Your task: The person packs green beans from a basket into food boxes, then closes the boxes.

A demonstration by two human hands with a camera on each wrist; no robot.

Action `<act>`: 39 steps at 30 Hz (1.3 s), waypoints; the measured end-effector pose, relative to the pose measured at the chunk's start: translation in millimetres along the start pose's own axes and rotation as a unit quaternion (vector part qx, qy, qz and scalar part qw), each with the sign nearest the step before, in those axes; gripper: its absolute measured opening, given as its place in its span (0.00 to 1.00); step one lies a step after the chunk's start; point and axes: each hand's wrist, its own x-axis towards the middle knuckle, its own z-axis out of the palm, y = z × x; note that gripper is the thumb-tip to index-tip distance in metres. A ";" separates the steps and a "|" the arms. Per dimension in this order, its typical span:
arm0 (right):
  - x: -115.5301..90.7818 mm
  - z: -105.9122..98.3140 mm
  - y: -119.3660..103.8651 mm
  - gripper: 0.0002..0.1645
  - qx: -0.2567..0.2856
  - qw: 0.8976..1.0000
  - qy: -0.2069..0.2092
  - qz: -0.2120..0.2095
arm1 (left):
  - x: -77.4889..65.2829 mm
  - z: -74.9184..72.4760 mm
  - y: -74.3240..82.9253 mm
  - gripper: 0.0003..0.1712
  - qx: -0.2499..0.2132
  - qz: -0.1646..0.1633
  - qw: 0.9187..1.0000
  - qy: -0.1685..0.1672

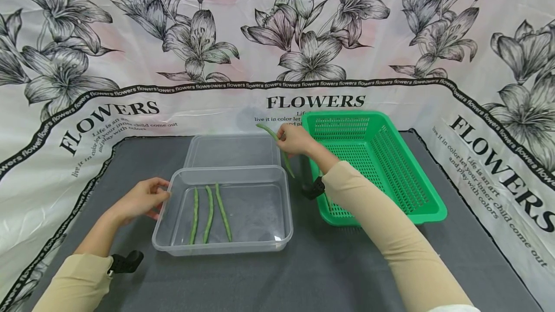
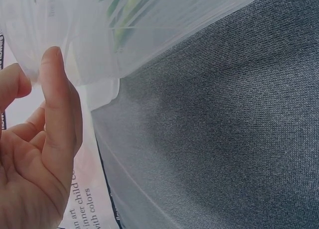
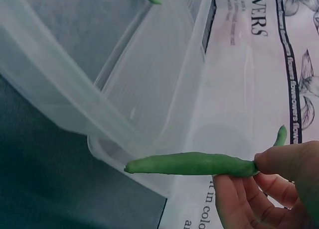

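Observation:
My right hand (image 1: 295, 139) pinches a green bean (image 3: 192, 164) between thumb and fingers, above the gap between a clear plastic container (image 1: 260, 249) and a green basket (image 1: 427, 218). Both ends of the bean stick out of the grip. Inside the container, three green beans (image 1: 209, 215) lie side by side toward the left. My left hand (image 1: 143, 200) is at the container's left wall, its fingers loosely bent and the fingertips touching or very near the rim. In the left wrist view, the fingers (image 2: 54, 84) show against the cloudy plastic.
Behind the container lies a flat clear piece like a lid (image 1: 234, 150), partly hidden by it. The basket has slotted walls and stands to the right, its near left part covered by my right sleeve (image 1: 390, 225). Grey cloth (image 1: 303, 278) covers the table; a flower-printed sheet (image 1: 217, 110) rises behind.

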 end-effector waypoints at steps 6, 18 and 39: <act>1.2 8.5 -7.2 0.11 0.004 1.000 0.000 -0.014 | 0.3 -0.2 2.4 0.27 0.000 -0.001 1.000 -0.003; -2.5 31.8 -31.9 0.11 0.058 0.997 -0.041 -0.028 | -0.1 -0.5 2.2 0.27 -0.003 0.002 1.000 -0.003; -5.7 86.4 -70.8 0.09 0.083 0.990 -0.102 -0.046 | -0.2 -1.5 2.2 0.26 -0.005 0.003 1.000 -0.003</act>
